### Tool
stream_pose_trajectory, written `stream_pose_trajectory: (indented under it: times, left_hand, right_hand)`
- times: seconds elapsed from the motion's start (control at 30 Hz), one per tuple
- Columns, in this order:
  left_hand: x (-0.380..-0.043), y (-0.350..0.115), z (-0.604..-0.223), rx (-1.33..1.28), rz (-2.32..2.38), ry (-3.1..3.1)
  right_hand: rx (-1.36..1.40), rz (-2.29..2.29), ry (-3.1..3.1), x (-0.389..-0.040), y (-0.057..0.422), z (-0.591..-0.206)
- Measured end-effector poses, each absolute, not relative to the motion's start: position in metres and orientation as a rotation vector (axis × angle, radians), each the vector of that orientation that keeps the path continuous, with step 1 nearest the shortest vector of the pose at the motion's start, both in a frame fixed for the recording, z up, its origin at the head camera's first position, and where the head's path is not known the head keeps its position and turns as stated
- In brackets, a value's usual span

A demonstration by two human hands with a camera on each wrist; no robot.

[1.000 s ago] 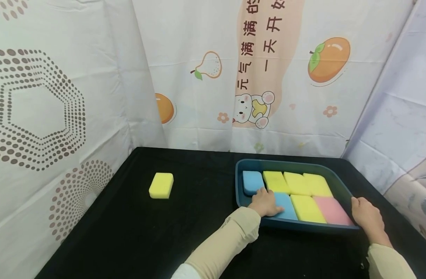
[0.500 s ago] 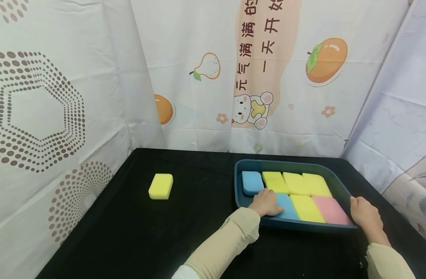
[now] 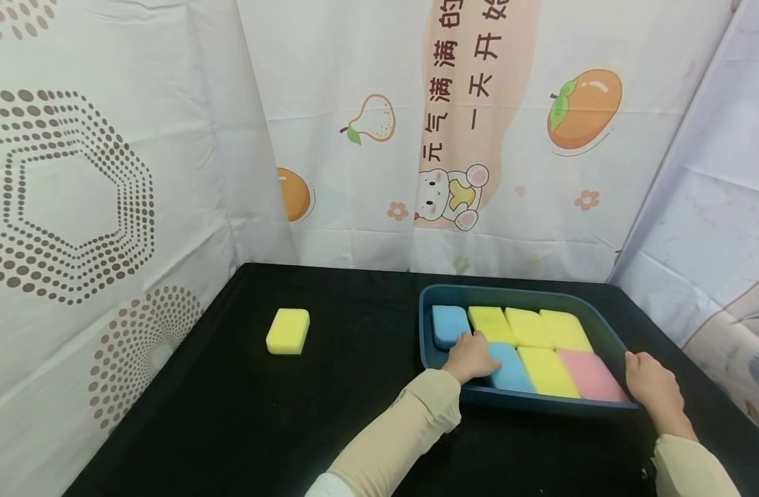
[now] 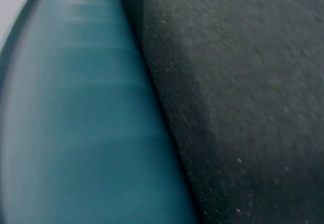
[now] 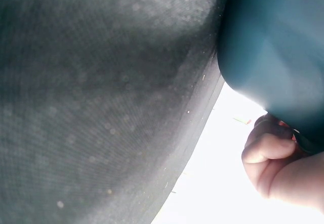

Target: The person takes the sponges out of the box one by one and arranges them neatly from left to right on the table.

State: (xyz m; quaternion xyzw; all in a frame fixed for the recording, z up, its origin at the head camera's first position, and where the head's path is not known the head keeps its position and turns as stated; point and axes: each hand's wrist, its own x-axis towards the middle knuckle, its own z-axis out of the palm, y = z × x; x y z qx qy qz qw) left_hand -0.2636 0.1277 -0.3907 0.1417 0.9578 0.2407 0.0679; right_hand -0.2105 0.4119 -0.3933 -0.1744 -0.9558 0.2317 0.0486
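In the head view, a dark blue-green tray (image 3: 603, 324) holds several block-shaped sponges. My left hand (image 3: 470, 357) reaches over the near rim, on the left part of a blue sponge (image 3: 512, 369), its thumb touching that sponge. How its fingertips lie is partly hidden. My right hand (image 3: 655, 383) grips the tray's right rim; its curled fingers show against the tray wall in the right wrist view. Beside the blue sponge lie a yellow sponge (image 3: 548, 371) and a pink sponge (image 3: 592, 376). Only tray wall (image 4: 101, 112) and black cloth fill the left wrist view.
The tray's back row holds another blue sponge (image 3: 450, 326) and several yellow sponges (image 3: 528, 327). A single yellow sponge (image 3: 289, 331) lies outside on the black table cloth (image 3: 217, 400), at the left. Printed white curtains (image 3: 354, 193) stand behind and at both sides.
The near blue sponge has shifted slightly right. My left hand has drawn slightly left, with its thumb nearer the sponge's left side. The right hand stays on the rim.
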Motion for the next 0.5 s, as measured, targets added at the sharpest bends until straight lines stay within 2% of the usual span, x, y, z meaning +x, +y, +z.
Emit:
stream_pose_trajectory:
  times: [0.5]
  left_hand:
    - [-0.259, 0.1277, -0.3897, 0.142, 1.252, 2.625]
  right_hand:
    - [-0.532, 0.713, -2.918, -0.2089, 0.4109, -0.3927]
